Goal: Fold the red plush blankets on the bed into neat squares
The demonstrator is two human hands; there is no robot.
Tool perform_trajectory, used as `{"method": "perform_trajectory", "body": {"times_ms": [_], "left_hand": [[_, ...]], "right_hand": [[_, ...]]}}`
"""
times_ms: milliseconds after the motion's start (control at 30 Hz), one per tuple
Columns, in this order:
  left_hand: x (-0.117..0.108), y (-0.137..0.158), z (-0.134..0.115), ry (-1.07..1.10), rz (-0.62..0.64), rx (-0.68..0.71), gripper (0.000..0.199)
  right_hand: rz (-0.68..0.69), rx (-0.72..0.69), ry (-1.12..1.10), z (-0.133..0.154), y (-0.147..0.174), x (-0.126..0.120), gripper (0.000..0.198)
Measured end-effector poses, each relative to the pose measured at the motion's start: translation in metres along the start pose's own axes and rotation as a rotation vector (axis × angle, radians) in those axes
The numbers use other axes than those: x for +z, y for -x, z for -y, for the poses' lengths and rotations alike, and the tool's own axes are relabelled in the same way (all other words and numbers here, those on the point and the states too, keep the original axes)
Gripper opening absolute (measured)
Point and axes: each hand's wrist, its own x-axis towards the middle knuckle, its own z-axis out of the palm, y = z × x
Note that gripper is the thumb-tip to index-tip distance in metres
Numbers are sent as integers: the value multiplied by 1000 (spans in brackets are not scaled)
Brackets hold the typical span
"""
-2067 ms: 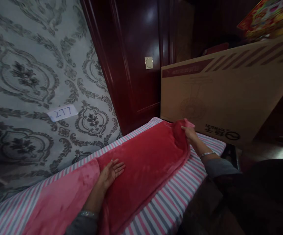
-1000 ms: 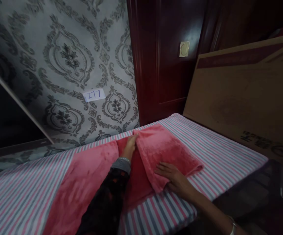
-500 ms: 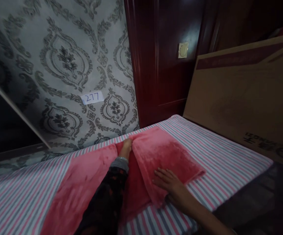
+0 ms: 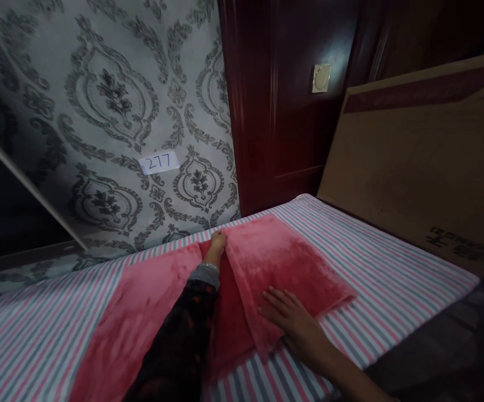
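A pink plush cloth (image 4: 271, 251) lies spread over the striped sheet, its right part folded over so that an edge runs down the middle. At the far end of that edge, my left hand (image 4: 218, 240) is closed on the cloth; its dark sleeve crosses the left part. My right hand (image 4: 290, 315) rests flat on the near part of the folded layer, fingers stretched out. What is under my left hand's fingers is partly hidden.
The striped sheet (image 4: 371, 268) covers the surface below. Patterned wallpaper with a paper label (image 4: 160, 162) reading 277 stands behind, beside a dark red door (image 4: 288, 128). A large cardboard box (image 4: 413, 156) leans at the right. A dark screen-like panel (image 4: 7, 206) is at the left.
Both hands stay in almost the same places on the cloth. The camera view has shifted slightly, so the door and the box appear a little further right.
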Motion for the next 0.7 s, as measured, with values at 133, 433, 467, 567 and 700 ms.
{"method": "perform_trajectory", "body": {"times_ms": [133,433,467,567,700], "left_hand": [[0,7,-3,-122,-73,-10,39],[11,33,-31,-412,-61,213,55],[15,40,-33,-450,-27,256,59],[32,71,-31,-582,133,371,63],[41,120,-7,-1019,426,624,63]], "right_hand": [[1,-15,-10,2,0,3,91],[-44,-78,-211,0,11,-39,63],[-100,-64,-232,-7,11,-49,56],[-284,68,-135,-32,4,-73,49],[-314,245,173,-58,-17,-68,56]]}}
